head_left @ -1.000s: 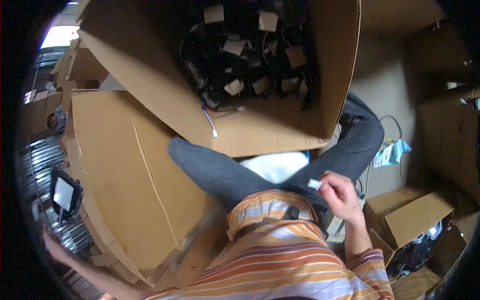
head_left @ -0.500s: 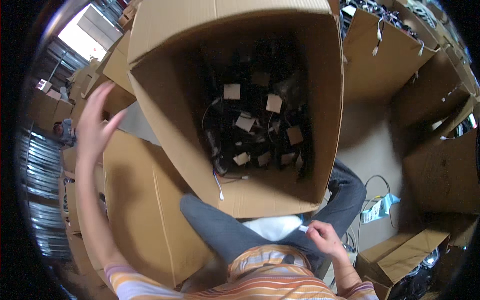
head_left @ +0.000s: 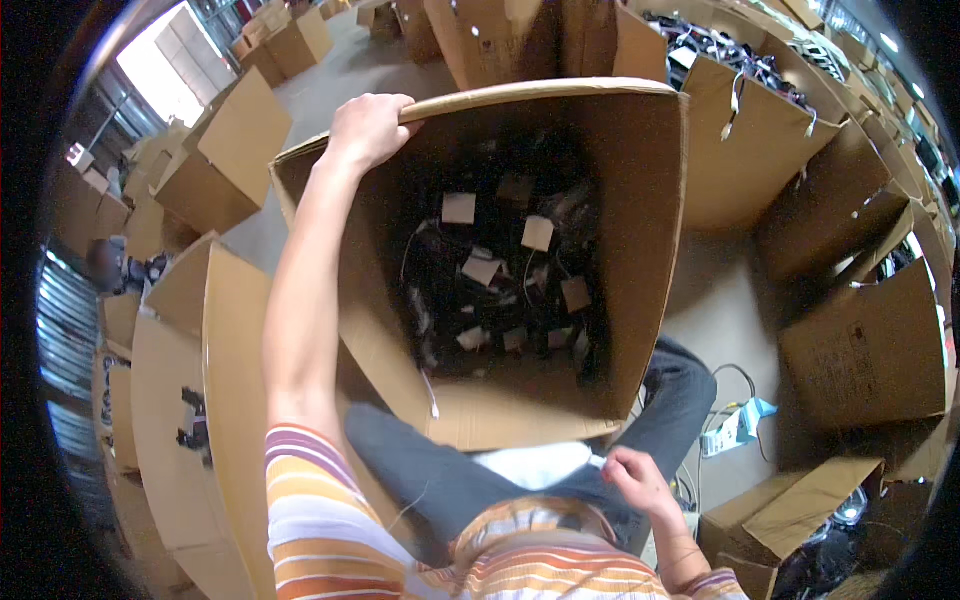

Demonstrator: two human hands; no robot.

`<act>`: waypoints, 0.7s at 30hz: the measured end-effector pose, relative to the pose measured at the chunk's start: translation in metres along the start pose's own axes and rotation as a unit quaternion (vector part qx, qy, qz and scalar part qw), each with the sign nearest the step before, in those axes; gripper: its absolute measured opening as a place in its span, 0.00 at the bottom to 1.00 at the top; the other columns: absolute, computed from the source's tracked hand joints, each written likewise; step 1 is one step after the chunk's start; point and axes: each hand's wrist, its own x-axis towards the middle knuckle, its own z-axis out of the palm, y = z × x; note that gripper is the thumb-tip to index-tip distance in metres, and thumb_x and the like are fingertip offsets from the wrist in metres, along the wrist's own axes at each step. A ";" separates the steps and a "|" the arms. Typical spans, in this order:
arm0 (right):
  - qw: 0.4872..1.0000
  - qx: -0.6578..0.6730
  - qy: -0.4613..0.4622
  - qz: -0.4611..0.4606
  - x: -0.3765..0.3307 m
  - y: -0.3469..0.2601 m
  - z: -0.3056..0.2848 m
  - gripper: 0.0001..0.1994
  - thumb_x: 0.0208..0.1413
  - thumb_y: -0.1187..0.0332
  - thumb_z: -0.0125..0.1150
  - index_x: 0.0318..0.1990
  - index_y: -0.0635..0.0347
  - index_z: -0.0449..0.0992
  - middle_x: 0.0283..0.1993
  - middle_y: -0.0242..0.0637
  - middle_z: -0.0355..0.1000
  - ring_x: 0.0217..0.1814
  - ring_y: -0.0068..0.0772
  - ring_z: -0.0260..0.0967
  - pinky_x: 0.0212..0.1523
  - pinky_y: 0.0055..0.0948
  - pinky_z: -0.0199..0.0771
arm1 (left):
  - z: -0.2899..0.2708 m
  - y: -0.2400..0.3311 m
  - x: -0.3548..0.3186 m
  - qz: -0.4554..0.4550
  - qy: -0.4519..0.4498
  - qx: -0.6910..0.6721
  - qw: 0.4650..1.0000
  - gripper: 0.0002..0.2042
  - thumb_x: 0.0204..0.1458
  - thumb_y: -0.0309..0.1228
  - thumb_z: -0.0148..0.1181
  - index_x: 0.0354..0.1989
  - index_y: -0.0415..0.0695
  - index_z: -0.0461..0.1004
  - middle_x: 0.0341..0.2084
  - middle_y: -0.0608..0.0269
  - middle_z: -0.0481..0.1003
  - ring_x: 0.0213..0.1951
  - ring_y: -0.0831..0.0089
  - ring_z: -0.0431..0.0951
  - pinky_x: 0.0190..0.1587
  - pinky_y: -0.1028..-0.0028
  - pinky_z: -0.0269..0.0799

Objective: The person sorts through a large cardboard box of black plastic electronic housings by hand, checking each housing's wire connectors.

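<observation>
Cardboard filled most of what I saw. My left hand (head_left: 368,128) was stretched out ahead of me, fingers curled over the far rim of the big open cardboard box (head_left: 640,250), gripping that edge near its left corner. The box stood on the floor in front of my knees, tipped toward me so its mouth faced up at my head; its depth ran away from me, the near wall lying against my legs. Inside lay a tangle of black cables (head_left: 500,290) with small pale tags (head_left: 459,208) scattered over them, and one thin white cord (head_left: 430,395) trailed down toward the near wall. My right hand (head_left: 635,478) sat low by my lap, closed narrowly around a small white piece (head_left: 597,461) pinched at the fingertips. Other cardboard boxes (head_left: 865,350) stood around on the floor to my right and left.
</observation>
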 end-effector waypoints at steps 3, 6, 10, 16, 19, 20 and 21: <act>1.000 0.000 0.002 0.029 -0.026 -0.010 0.007 0.09 0.47 0.71 0.44 0.20 0.65 0.64 0.18 0.31 0.62 0.22 0.20 0.57 0.23 0.20 0.58 | -0.017 0.038 -0.096 0.062 0.060 -0.021 0.996 0.16 0.31 0.21 0.51 0.34 0.44 0.69 0.31 0.54 0.70 0.33 0.60 0.70 0.36 0.68 0.66; 0.999 0.004 0.024 0.030 -0.066 0.013 0.004 0.09 0.47 0.71 0.44 0.19 0.65 0.65 0.18 0.32 0.62 0.22 0.19 0.57 0.24 0.19 0.59 | -0.017 0.062 -0.197 0.077 0.122 -0.048 0.988 0.22 0.25 0.14 0.47 0.37 0.41 0.69 0.33 0.56 0.70 0.34 0.60 0.71 0.36 0.67 0.67; 0.993 -0.034 -0.042 0.102 -0.037 0.021 0.004 0.08 0.46 0.72 0.44 0.20 0.65 0.65 0.17 0.32 0.62 0.21 0.18 0.57 0.23 0.18 0.59 | -0.038 0.049 -0.167 0.077 0.130 -0.010 0.989 0.19 0.25 0.18 0.54 0.33 0.43 0.69 0.30 0.59 0.70 0.31 0.65 0.71 0.32 0.71 0.67; 0.996 -0.044 -0.056 0.046 -0.020 0.009 0.021 0.08 0.46 0.70 0.44 0.22 0.65 0.66 0.17 0.35 0.63 0.20 0.21 0.60 0.22 0.21 0.60 | -0.017 0.041 -0.129 0.054 0.154 0.033 0.986 0.22 0.26 0.16 0.52 0.37 0.47 0.67 0.33 0.61 0.69 0.34 0.62 0.69 0.36 0.70 0.65; 0.994 -0.040 -0.073 0.063 -0.027 0.011 0.029 0.09 0.45 0.69 0.44 0.23 0.66 0.67 0.18 0.38 0.63 0.19 0.25 0.60 0.20 0.22 0.60 | -0.018 0.030 -0.090 0.082 0.186 0.054 0.978 0.12 0.37 0.26 0.51 0.35 0.45 0.68 0.32 0.59 0.69 0.31 0.62 0.70 0.33 0.69 0.66; 0.994 -0.040 -0.069 0.070 -0.027 0.010 0.030 0.09 0.45 0.69 0.44 0.23 0.66 0.67 0.18 0.38 0.63 0.19 0.25 0.60 0.20 0.22 0.60 | -0.017 0.034 -0.076 0.037 0.138 0.017 0.990 0.11 0.36 0.27 0.54 0.33 0.44 0.71 0.30 0.54 0.70 0.34 0.65 0.70 0.41 0.71 0.64; 0.994 -0.039 -0.060 0.082 -0.027 0.007 0.030 0.09 0.45 0.69 0.44 0.23 0.66 0.67 0.18 0.38 0.63 0.18 0.26 0.60 0.19 0.23 0.59 | -0.023 0.049 -0.067 0.044 0.147 0.003 0.988 0.10 0.36 0.23 0.50 0.30 0.42 0.70 0.29 0.56 0.71 0.34 0.64 0.70 0.38 0.69 0.64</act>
